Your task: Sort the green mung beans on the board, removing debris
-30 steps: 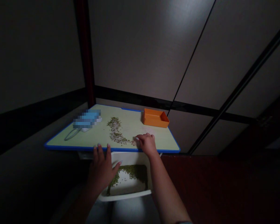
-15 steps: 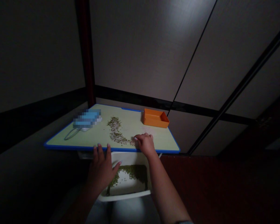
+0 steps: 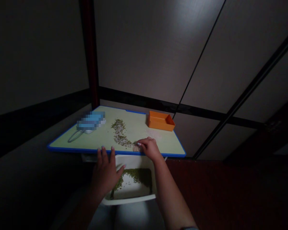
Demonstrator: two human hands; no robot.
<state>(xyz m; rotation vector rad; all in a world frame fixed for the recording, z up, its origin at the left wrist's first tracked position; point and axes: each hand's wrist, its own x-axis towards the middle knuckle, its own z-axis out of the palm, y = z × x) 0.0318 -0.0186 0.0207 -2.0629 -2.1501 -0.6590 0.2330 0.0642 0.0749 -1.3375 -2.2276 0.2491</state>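
My left hand (image 3: 107, 171) is open, its fingers spread and the tips at the front edge of the pale yellow board (image 3: 139, 123). Its thumb reaches over the white bin (image 3: 129, 202), which holds many small green bean-like pieces (image 3: 134, 173). On the board lies a curved trail of small green and pale pieces (image 3: 120, 134), perhaps beans or seeds. At the near right end of that trail, my right hand (image 3: 150, 147) is closed, thumb and fingers drawn together at the board's surface. Whatever sits between those fingertips is too small to make out.
An orange open box (image 3: 160, 122) stands at the board's back right. To the left lies a blurred-out blue and white object (image 3: 91, 121) with a loop strap. Cabinet panels (image 3: 144, 51) rise behind the board, and a dark red floor (image 3: 196, 191) is at right.
My right hand has shifted slightly at the trail's near end, and some pieces there have moved a little. My left hand stays about where it was.
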